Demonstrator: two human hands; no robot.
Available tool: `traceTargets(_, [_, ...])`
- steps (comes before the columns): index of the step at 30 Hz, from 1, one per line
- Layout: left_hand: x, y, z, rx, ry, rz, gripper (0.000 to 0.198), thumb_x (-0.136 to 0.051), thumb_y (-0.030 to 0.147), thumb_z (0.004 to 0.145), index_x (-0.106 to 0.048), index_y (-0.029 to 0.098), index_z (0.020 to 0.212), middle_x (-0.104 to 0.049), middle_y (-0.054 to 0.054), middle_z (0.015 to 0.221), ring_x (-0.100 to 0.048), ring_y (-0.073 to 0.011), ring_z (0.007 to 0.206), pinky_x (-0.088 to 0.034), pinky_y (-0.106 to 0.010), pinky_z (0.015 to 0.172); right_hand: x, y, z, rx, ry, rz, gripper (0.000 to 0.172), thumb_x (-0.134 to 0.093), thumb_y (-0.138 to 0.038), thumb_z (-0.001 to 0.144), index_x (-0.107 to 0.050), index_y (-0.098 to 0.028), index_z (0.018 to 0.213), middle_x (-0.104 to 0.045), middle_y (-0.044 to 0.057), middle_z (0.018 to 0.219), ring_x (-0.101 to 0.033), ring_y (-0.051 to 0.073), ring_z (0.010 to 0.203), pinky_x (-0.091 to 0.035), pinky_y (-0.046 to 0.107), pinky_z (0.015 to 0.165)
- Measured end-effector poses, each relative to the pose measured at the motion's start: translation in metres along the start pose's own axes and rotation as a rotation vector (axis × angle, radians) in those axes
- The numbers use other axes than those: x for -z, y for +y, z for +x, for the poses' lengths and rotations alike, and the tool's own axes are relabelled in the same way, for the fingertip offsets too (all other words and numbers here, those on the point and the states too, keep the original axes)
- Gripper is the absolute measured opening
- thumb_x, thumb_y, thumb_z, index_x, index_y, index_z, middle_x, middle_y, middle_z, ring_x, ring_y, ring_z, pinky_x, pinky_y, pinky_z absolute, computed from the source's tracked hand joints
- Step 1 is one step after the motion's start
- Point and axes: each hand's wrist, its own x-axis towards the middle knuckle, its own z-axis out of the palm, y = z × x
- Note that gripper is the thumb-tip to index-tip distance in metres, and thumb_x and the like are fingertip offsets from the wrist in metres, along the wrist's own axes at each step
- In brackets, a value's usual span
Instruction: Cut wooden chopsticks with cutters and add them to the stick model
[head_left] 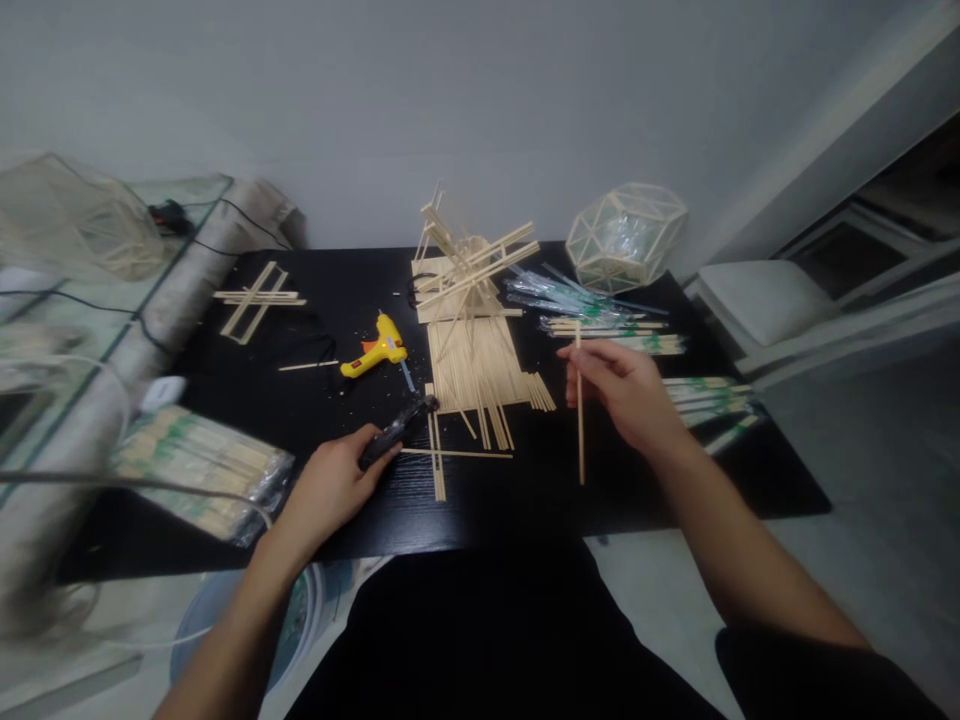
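My left hand (341, 480) is closed around a black hand tool (394, 432) that looks like pliers, its head pointing up and right. Upright between the fingertips of my right hand (619, 385) is a thin wooden stick (580, 430). Near the pliers' head, a pair of sticks (439, 465) lies lengthwise, with another stick (480, 455) crossing beside them. Between my hands is a flat panel of sticks (472, 365), with loose ones spread over it. Behind this stands a windmill-like structure of sticks (476, 270). A yellow glue gun (381, 346) rests beyond my left hand.
Wrapped bundles of sticks lie at left (202, 465) and right (600, 310) on the black table (360, 280). A crossed stick frame (259, 300) lies at the back left. A faceted stick frame (628, 235) stands at the back right. Below the left edge is a bucket (210, 610).
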Motion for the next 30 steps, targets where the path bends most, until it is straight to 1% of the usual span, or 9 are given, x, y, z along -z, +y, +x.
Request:
traceTargets(3, [0.002, -0.006, -0.002, -0.104, -0.08, -0.005, 0.027, -0.056, 0.05, 0.095, -0.065, 0.024, 0.091, -0.074, -0.004, 0.083, -0.068, -0.0222, 0.068, -0.042, -0.028, 0.064, -0.004, 0.008, -0.002, -0.154, -0.155, -0.079, 0.028, -0.072, -0.046, 0.09, -0.07, -0.018, 0.088, -0.066, 0.002, 0.076, -0.065, 0.013, 0.058, -0.058, 0.025, 0.049])
traceTargets(5, [0.002, -0.009, -0.002, -0.159, -0.12, 0.001, 0.02, -0.058, 0.043, 0.095, -0.066, 0.024, 0.095, -0.075, -0.005, 0.088, -0.071, -0.0235, 0.077, -0.045, -0.029, 0.069, -0.009, 0.017, -0.004, -0.275, -0.261, -0.137, 0.026, -0.072, -0.04, 0.091, -0.066, -0.016, 0.08, -0.07, 0.006, 0.082, -0.069, 0.015, 0.064, -0.058, 0.022, 0.045])
traceTargets(7, [0.003, -0.01, -0.001, -0.204, -0.157, 0.005, 0.016, -0.058, 0.038, 0.095, -0.065, 0.024, 0.097, -0.075, -0.005, 0.089, -0.071, -0.0242, 0.081, -0.046, -0.03, 0.073, -0.014, 0.026, -0.006, -0.342, -0.322, -0.169, 0.024, -0.07, -0.034, 0.092, -0.065, -0.016, 0.078, -0.073, 0.009, 0.087, -0.073, 0.017, 0.072, -0.059, 0.02, 0.045])
traceTargets(11, [0.003, -0.005, 0.001, -0.25, -0.212, 0.0, 0.014, -0.054, 0.033, 0.097, -0.064, 0.024, 0.095, -0.073, -0.005, 0.089, -0.071, -0.0235, 0.082, -0.047, -0.031, 0.074, -0.026, 0.034, -0.008, -0.337, -0.33, -0.169, 0.017, -0.066, -0.024, 0.095, -0.065, -0.016, 0.079, -0.074, 0.009, 0.09, -0.074, 0.017, 0.077, -0.061, 0.02, 0.049])
traceTargets(15, [0.002, -0.002, 0.002, -0.261, -0.244, 0.028, 0.011, -0.053, 0.026, 0.093, -0.064, 0.023, 0.094, -0.073, -0.005, 0.093, -0.071, -0.0234, 0.086, -0.047, -0.031, 0.076, -0.033, 0.03, -0.006, -0.353, -0.341, -0.202, 0.019, -0.062, -0.017, 0.096, -0.062, -0.016, 0.077, -0.076, 0.01, 0.092, -0.075, 0.016, 0.075, -0.061, 0.022, 0.054])
traceTargets(18, [0.002, -0.002, 0.002, -0.253, -0.267, 0.043, 0.012, -0.054, 0.023, 0.091, -0.066, 0.023, 0.096, -0.074, -0.006, 0.096, -0.071, -0.0237, 0.089, -0.048, -0.031, 0.078, -0.035, 0.029, -0.004, -0.327, -0.359, -0.23, 0.021, -0.061, -0.015, 0.096, -0.06, -0.016, 0.075, -0.077, 0.009, 0.09, -0.075, 0.014, 0.072, -0.06, 0.023, 0.059])
traceTargets(21, [0.002, -0.002, 0.001, -0.25, -0.262, 0.044, 0.012, -0.055, 0.023, 0.09, -0.066, 0.023, 0.095, -0.074, -0.005, 0.094, -0.071, -0.023, 0.088, -0.048, -0.031, 0.078, -0.036, 0.03, -0.002, -0.315, -0.381, -0.253, 0.021, -0.06, -0.014, 0.097, -0.061, -0.015, 0.075, -0.078, 0.009, 0.091, -0.075, 0.014, 0.072, -0.06, 0.024, 0.063])
traceTargets(24, [0.001, -0.002, 0.001, -0.251, -0.238, 0.06, 0.011, -0.057, 0.024, 0.09, -0.067, 0.024, 0.095, -0.074, -0.004, 0.092, -0.071, -0.0221, 0.086, -0.049, -0.03, 0.078, -0.036, 0.03, -0.001, -0.318, -0.405, -0.259, 0.021, -0.06, -0.016, 0.097, -0.062, -0.016, 0.076, -0.078, 0.01, 0.094, -0.076, 0.016, 0.075, -0.06, 0.026, 0.065])
traceTargets(30, [-0.002, 0.0, 0.002, -0.234, -0.247, 0.148, 0.011, -0.056, 0.026, 0.091, -0.065, 0.023, 0.096, -0.074, -0.004, 0.096, -0.072, -0.0236, 0.089, -0.049, -0.031, 0.077, -0.031, 0.034, -0.001, -0.242, -0.457, -0.276, 0.018, -0.064, -0.021, 0.096, -0.065, -0.017, 0.078, -0.079, 0.008, 0.089, -0.075, 0.016, 0.074, -0.059, 0.029, 0.071])
